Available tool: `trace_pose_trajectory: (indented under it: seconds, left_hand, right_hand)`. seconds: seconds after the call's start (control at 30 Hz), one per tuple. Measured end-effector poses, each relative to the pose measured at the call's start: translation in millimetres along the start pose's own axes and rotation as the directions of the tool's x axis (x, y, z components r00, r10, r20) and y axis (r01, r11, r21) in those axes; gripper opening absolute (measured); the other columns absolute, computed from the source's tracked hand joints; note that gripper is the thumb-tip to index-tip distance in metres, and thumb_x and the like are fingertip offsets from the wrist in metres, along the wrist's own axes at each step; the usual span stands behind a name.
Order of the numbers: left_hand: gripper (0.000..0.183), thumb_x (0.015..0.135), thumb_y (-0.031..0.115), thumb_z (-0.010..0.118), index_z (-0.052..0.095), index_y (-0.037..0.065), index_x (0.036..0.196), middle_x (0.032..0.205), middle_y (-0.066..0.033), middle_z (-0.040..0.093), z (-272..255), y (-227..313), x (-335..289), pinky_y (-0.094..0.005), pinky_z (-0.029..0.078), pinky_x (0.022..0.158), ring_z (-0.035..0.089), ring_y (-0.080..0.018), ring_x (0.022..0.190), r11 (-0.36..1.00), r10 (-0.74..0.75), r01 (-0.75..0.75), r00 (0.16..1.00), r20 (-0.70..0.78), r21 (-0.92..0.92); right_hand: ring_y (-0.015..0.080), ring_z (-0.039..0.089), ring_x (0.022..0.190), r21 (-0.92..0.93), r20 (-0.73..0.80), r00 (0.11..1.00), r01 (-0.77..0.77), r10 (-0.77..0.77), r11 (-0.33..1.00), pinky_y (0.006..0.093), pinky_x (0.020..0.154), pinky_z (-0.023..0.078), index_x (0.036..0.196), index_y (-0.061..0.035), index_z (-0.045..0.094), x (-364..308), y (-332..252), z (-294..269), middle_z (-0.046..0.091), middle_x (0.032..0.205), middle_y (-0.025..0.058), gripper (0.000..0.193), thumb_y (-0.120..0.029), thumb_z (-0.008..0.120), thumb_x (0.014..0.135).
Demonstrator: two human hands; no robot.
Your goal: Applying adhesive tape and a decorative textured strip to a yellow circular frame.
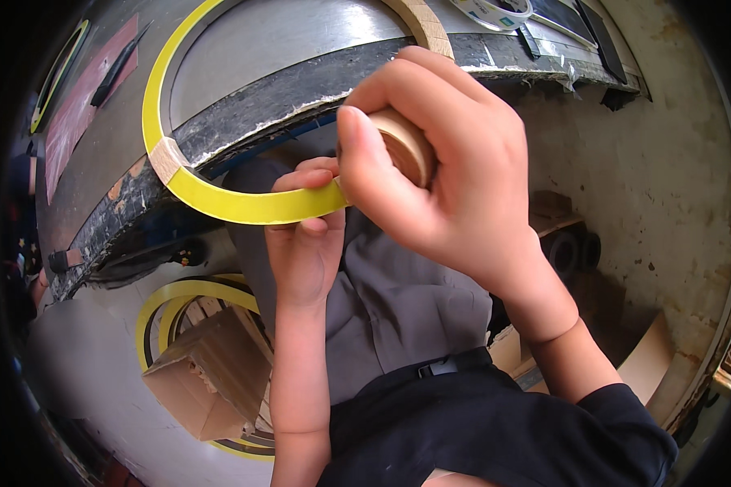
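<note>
A stained concrete wall point(666, 162) rises on my right, and below me the floor point(81, 365) is pale grey. The metal desk point(268, 40) curves across the top, its near edge black and ragged. On the floor sits a cardboard box point(207, 377) inside more yellow rings. A yellow ring point(244, 203) hangs over the desk edge. My left hand point(304, 243) pinches its lower arc. My right hand point(430, 162) is curled tight round a tape roll point(402, 142) just above it.

A cardboard box point(199, 377) sits below the metal workbench point(268, 40).
</note>
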State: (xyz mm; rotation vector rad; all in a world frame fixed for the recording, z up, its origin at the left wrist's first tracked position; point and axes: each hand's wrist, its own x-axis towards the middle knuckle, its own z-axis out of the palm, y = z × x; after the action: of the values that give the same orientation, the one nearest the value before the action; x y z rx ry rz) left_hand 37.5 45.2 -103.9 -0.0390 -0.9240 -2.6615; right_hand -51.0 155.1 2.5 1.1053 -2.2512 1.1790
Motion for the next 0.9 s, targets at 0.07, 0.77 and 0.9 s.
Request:
trace_pose_trajectory:
  seconds: [0.07, 0.77, 0.9]
  left_hand:
    - [0.048, 0.088, 0.032, 0.077, 0.061, 0.007, 0.126, 0.135, -0.0117, 0.057, 2.5, -0.5, -0.1, -0.0371, 0.041, 0.11, 0.053, -0.0201, 0.128, 0.998, -0.021, 0.02, 1.0, -0.015, -0.053]
    - [0.048, 0.104, 0.036, 0.045, 0.044, 0.008, 0.143, 0.141, -0.0127, 0.054, -31.6, -8.2, 47.0, -0.05, 0.04, 0.111, 0.051, -0.0296, 0.131, 0.653, -0.314, 0.484, 0.873, 0.374, -0.582]
    - [0.049, 0.105, 0.037, 0.044, 0.043, 0.007, 0.144, 0.142, -0.0135, 0.053, -22.0, -10.1, 45.8, -0.0508, 0.039, 0.112, 0.05, -0.0299, 0.132, 0.697, -0.262, 0.462, 0.876, 0.405, -0.548]
  right_hand:
    - [0.0211, 0.054, 0.054, -0.064, 0.004, 1.0, -0.013, 0.013, 0.998, 0.0312, 0.05, 0.042, 0.076, -0.0032, 0.063, 5.2, -1.0, 3.7, 0.053, 0.065, 0.0064, 0.014, -0.014, 0.071, 0.08]
    - [0.0306, 0.064, 0.063, -0.313, 0.117, 0.99, -0.042, 0.082, 0.949, 0.0439, 0.058, 0.051, 0.055, -0.0036, 0.067, 31.5, 10.0, 29.2, 0.062, 0.058, 0.011, 0.043, -0.036, 0.059, 0.082]
    - [0.0289, 0.062, 0.064, -0.284, 0.088, 0.993, -0.055, 0.083, 0.957, 0.0415, 0.057, 0.051, 0.056, -0.0058, 0.064, 31.0, 10.8, 25.9, 0.06, 0.061, 0.0091, 0.038, -0.033, 0.063, 0.084]
